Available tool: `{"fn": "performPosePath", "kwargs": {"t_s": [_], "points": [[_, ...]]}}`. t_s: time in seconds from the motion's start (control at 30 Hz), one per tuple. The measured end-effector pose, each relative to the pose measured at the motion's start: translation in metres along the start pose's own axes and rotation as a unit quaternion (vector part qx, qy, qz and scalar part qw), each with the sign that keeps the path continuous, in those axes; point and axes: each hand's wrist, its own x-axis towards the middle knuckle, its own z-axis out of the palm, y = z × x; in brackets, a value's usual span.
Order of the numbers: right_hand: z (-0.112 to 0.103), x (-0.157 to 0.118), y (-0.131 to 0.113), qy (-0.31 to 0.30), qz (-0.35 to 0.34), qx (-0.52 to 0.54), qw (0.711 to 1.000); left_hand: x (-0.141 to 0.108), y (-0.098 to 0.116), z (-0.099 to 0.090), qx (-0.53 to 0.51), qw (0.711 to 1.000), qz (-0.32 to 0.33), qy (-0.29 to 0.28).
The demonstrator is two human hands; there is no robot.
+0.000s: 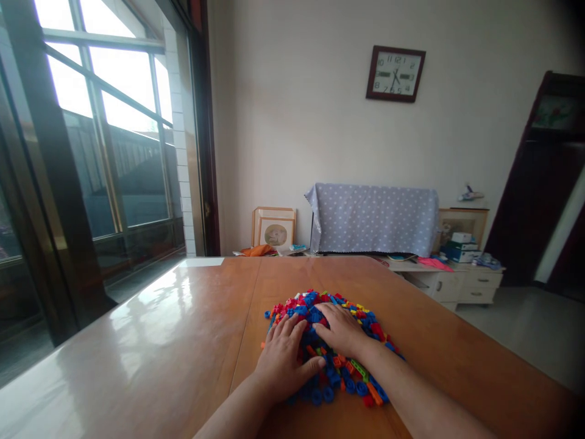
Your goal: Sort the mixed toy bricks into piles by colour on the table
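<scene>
resting on the heap of plastic pieces [314, 314] on the table [219, 317], your left hand [284, 356] and right hand [342, 330] have fingers loosely spread, clasping nothing visible. the pieces should be light, stiff and slick; pinch one by its edges.

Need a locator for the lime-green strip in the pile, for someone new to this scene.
On the brown table, find the pile of colourful plastic pieces. On its near side, just below the right hand in the picture, lies the lime-green strip. Its bright green colour and elongated shape set it apart from the round blue pieces nearby.
</scene>
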Motion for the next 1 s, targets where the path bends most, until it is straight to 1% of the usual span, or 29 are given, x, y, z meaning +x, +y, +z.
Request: {"fn": "performPosePath", "kwargs": {"t_s": [0.13, 0.27, 0.47, 0.67, 0.87, 1.0], "points": [[-0.003, 0.003, -0.001, -0.011, -0.018, 0.005, 1.000, 0.002, -0.006, 0.003, 0.013, 0.999, -0.033, 0.023], [-0.009, -0.003, 0.006, -0.016, -0.020, -0.018, 1.000, 0.003, -0.012, 0.005, 0.010, 0.998, -0.053, 0.034], [-0.014, -0.012, 0.020, 0.013, -0.005, -0.024, 1.000, 0.006, -0.010, 0.001, 0.014, 0.997, -0.069, 0.031], [-0.019, -0.011, 0.032, 0.030, 0.029, -0.019, 0.999, 0.011, -0.013, -0.006, 0.000, 0.996, -0.068, 0.060], [-0.024, -0.009, 0.060, 0.049, 0.070, -0.005, 0.996, 0.014, -0.020, -0.011, -0.026, 0.994, -0.075, 0.070], [-0.020, -0.008, 0.074, 0.086, 0.102, 0.029, 0.991, 0.016, -0.020, -0.010, -0.049, 0.994, -0.061, 0.070]]}}
